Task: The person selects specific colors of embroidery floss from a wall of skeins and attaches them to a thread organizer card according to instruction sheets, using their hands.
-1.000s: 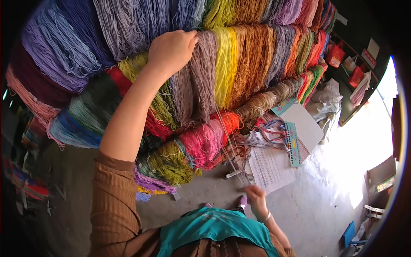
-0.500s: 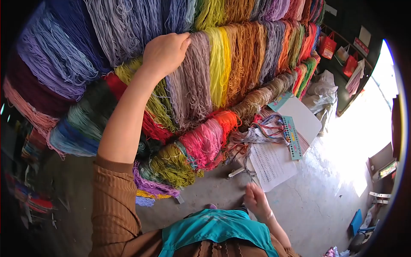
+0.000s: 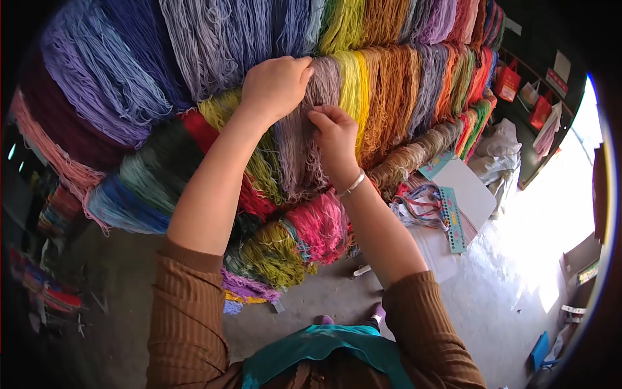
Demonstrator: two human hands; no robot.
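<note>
Rows of coloured thread skeins hang in front of me. My left hand (image 3: 278,87) is closed at the top of the mauve-grey skein (image 3: 298,142), its thumb and fingers pressed together there. Just below and to the right, my right hand (image 3: 334,133) is pinched against the same skein; any strand between its fingertips is too small to make out. A bright yellow skein (image 3: 353,84) hangs right beside it, followed by brown-orange skeins (image 3: 392,91). Below my forearms are pink (image 3: 321,227) and olive (image 3: 272,256) bundles.
Papers and a teal-edged card (image 3: 453,220) with a tangle of mixed threads (image 3: 418,206) lie at the right. Behind them is a plastic bag (image 3: 499,149). Red bags (image 3: 508,81) hang on the wall. A blue object (image 3: 539,351) lies on the floor at the lower right.
My right hand has risen from low over the floor by the papers to the mauve-grey skein. My left hand keeps its place at the skein's top, while the view has shifted slightly.
</note>
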